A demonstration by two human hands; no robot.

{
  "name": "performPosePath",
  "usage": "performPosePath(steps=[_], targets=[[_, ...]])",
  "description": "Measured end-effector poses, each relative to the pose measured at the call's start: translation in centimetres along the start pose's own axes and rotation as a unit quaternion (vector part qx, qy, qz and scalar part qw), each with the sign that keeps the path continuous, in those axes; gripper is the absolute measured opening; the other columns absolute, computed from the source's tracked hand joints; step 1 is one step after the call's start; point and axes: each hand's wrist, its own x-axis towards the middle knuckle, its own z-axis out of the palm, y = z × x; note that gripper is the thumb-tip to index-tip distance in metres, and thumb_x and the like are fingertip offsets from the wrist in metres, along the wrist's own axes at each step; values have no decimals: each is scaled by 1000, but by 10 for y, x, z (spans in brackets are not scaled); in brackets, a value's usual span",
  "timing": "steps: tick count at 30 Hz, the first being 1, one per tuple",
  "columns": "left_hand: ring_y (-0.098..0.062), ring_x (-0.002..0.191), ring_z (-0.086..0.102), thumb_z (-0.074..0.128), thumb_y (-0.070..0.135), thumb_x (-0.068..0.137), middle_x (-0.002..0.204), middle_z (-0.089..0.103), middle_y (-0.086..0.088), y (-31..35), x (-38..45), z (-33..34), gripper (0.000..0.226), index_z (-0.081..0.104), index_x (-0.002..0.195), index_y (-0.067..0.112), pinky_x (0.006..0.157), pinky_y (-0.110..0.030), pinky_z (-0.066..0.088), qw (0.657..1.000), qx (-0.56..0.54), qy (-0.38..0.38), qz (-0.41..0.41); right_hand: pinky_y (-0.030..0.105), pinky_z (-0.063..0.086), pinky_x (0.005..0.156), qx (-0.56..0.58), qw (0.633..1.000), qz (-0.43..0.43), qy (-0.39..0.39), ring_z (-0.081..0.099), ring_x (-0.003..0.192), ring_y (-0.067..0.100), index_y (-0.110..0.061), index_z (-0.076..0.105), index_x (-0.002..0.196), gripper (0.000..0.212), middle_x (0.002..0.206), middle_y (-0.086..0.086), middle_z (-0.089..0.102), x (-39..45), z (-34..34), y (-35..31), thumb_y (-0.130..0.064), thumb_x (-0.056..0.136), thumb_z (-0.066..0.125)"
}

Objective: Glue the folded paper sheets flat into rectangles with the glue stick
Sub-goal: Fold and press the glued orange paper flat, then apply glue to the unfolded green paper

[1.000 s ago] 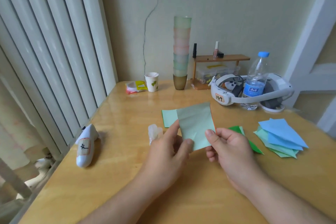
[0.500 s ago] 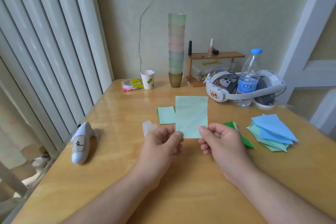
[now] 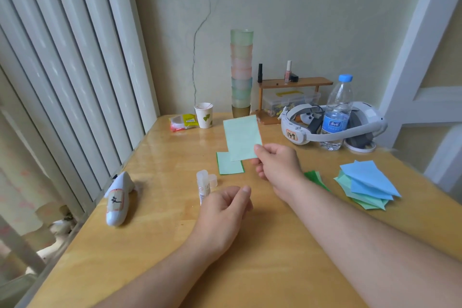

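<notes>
The wooden table [image 3: 155, 245] carries everything. Well to the right of the grip lies the pile of blue and green folded sheets [image 3: 367, 187]. The right hand [image 3: 277, 165] pinches the lower right corner of a pale green paper rectangle [image 3: 242, 138], held up above the table and tilted slightly. Just below and left of the grip, a second green rectangle [image 3: 228, 166] lies flat, partly hidden behind the held one. The left hand [image 3: 225, 210] hovers nearer the camera, fingers loosely curled, holding nothing. Beside its fingertips lies the glue stick [image 3: 203, 186], apparently with its cap [image 3: 212, 180] off alongside.
</notes>
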Motion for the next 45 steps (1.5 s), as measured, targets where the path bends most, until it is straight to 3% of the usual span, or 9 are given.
performPosePath(steps=[7, 14, 17, 19, 23, 29, 35, 41, 45], targets=[[-3, 69, 51, 62, 7, 92, 79, 64, 8, -8, 5, -2, 21, 63, 97, 27, 67, -18, 46, 995, 78, 15, 53, 31, 53, 56, -127, 991, 23, -32, 59, 53, 16, -18, 70, 86, 13, 77, 0, 78, 33, 42, 19, -26, 96, 68], [-3, 67, 51, 62, 8, 93, 79, 61, 14, -10, 6, -2, 19, 64, 97, 26, 64, -18, 46, 995, 78, -1, 55, 42, 62, 75, -228, 972, 21, -52, 66, 60, 19, -6, 71, 80, 31, 82, 10, 78, 33, 34, 25, -35, 92, 68], [-5, 69, 51, 62, 10, 94, 80, 62, 11, -12, 7, -1, 19, 64, 96, 28, 66, -18, 45, 994, 90, -9, 62, 40, 60, 85, -278, 959, -13, -47, 72, 90, 27, -21, 62, 106, 24, 104, 3, 73, 19, 24, 19, -34, 87, 67], [-5, 70, 52, 64, 12, 94, 80, 63, 11, -14, 6, -1, 18, 64, 96, 29, 67, -18, 46, 991, 111, -21, 73, 31, 55, 80, -282, 955, -70, -63, 68, 93, 19, -29, 60, 126, 39, 106, -5, 67, 6, 7, 5, -29, 87, 66], [-6, 71, 55, 64, 18, 94, 81, 62, 16, -17, 5, 2, 15, 63, 94, 33, 72, -25, 51, 978, 176, -46, 105, 17, 40, 67, -358, 898, -239, -90, 54, 74, 3, -39, 67, 113, 25, 88, -10, 60, -20, -61, -29, -24, 93, 68], [-9, 82, 58, 65, 22, 93, 89, 62, 10, -17, 4, 4, 14, 62, 92, 36, 75, -23, 49, 952, 259, -60, 152, 17, 37, 70, -431, 883, -171, -68, 55, 78, 5, -40, 72, 95, 8, 95, -10, 64, -27, -154, -6, -35, 90, 75], [-6, 89, 56, 63, 23, 90, 91, 59, 13, -15, -1, 8, 14, 62, 93, 37, 77, -26, 49, 928, 318, -71, 178, 25, 41, 98, -497, 846, -153, -120, 54, 109, 4, -24, 67, 136, 45, 123, -12, 57, -37, -162, 33, -47, 97, 66], [-8, 89, 54, 58, 24, 91, 95, 59, 13, -13, -8, 16, 16, 67, 102, 30, 79, -31, 50, 882, 396, -108, 233, 27, 40, 80, -465, 865, -189, -5, 59, 93, 14, -22, 79, 97, 7, 95, -12, 63, -39, -155, 35, -25, 91, 77], [-6, 87, 53, 59, 24, 90, 96, 59, 12, -10, -7, 16, 16, 68, 101, 30, 76, -25, 46, 885, 395, -116, 218, 24, 34, 63, -467, 872, -149, 6, 52, 80, 9, -26, 65, 73, 29, 82, -11, 61, -41, -159, 28, -34, 74, 93]])
